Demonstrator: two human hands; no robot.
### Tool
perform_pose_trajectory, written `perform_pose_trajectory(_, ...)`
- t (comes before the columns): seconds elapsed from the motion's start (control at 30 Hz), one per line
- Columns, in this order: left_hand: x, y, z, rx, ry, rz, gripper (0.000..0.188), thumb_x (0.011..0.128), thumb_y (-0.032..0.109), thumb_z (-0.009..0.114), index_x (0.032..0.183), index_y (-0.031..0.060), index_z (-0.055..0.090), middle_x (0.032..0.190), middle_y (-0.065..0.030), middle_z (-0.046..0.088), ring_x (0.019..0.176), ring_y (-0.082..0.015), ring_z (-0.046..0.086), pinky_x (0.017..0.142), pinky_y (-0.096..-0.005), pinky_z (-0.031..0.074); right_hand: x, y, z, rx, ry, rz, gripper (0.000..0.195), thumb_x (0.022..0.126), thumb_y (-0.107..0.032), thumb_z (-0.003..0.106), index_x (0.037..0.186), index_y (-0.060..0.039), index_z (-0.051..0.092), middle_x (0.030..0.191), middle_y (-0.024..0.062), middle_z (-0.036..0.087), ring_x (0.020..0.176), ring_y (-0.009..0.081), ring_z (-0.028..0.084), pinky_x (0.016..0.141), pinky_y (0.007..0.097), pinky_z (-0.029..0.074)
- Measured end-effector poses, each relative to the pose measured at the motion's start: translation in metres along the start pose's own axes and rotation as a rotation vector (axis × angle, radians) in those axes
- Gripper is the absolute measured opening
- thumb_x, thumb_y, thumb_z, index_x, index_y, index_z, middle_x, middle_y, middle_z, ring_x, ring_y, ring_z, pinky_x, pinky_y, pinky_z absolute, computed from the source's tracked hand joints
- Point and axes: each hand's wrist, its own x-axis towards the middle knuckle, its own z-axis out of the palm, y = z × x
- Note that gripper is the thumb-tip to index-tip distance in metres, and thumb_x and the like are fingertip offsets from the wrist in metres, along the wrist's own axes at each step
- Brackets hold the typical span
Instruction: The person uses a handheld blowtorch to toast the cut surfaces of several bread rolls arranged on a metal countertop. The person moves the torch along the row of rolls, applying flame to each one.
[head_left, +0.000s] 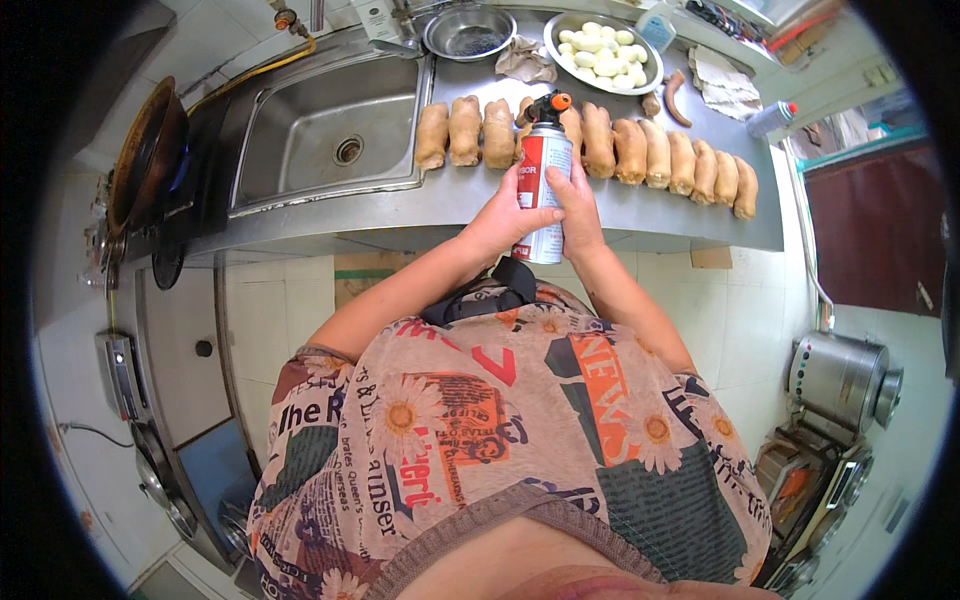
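A butane torch (545, 187), a red and white gas can with a black burner head and orange tip, is held upright in front of my body. My left hand (499, 212) wraps the can from the left side, thumb across its front. From the right, my right hand (579, 206) grips the same can. Behind the torch, a row of tan pig's trotters (598, 140) lies side by side along the steel counter (480, 193). The torch hides part of that row.
Left of the trotters is a steel sink (322, 127), with a wok (142, 157) over a blue flame beyond. At the back stand a metal bowl (469, 34) and a basin of peeled eggs (600, 56). Another spray can (772, 118) is near the right end.
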Motion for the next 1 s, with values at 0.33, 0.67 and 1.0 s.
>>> perform_pose_trajectory(0.33, -0.002, -0.003, -0.004, 0.110, -0.036, 0.162, 0.080, 0.077, 0.016, 0.076, 0.138, 0.0008, 0.027, 0.123, -0.0109, 0.051, 0.111, -0.0176, 0.053, 0.093, -0.0329, 0.046, -0.005, 0.000, 0.003, -0.109, 0.022, -0.053, 0.056, 0.086, -0.020, 0.065, 0.132, -0.0008, 0.040, 0.112, 0.0089, 0.057, 0.095, 0.0156, 0.058, 0.083, 0.0309, 0.050)
perform_pose_trajectory(0.67, 0.008, -0.010, -0.004, 0.168, -0.122, 0.291, 0.080, 0.078, 0.017, 0.076, 0.139, 0.0004, 0.027, 0.123, -0.0101, 0.050, 0.111, -0.0163, 0.052, 0.095, -0.0327, 0.045, -0.004, -0.005, -0.003, -0.097, -0.029, -0.113, 0.054, 0.086, -0.020, 0.063, 0.132, -0.0020, 0.041, 0.110, 0.0082, 0.057, 0.094, 0.0150, 0.059, 0.082, 0.0303, 0.051)
perform_pose_trajectory(1.0, 0.006, -0.010, -0.003, 0.098, -0.142, 0.288, 0.081, 0.078, 0.019, 0.076, 0.139, 0.0006, 0.026, 0.127, -0.0117, 0.048, 0.116, -0.0180, 0.049, 0.098, -0.0340, 0.043, -0.012, -0.011, 0.003, -0.182, 0.018, -0.072, 0.049, 0.088, -0.020, 0.059, 0.131, -0.0030, 0.042, 0.110, 0.0067, 0.058, 0.093, 0.0139, 0.059, 0.081, 0.0293, 0.050)
